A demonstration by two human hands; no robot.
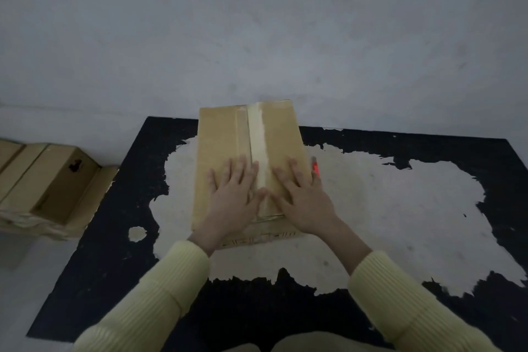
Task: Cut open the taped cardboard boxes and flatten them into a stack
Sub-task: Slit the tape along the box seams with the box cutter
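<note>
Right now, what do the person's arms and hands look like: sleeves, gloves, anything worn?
Both arms wear long, pale yellow knitted sleeves with fine lengthwise ribs. The left sleeve and the right sleeve each end in a broad cuff at the wrist. The left hand and the right hand are bare: no gloves, and no ring, watch or bracelet that I can see.

We work on a pale grey floor. On it lies a black mat, its middle worn to a pale patch. A taped cardboard box sits at the mat's far edge, with a red cutter just beside it on the right. More cardboard boxes rest on the floor off the mat's left edge.
</note>
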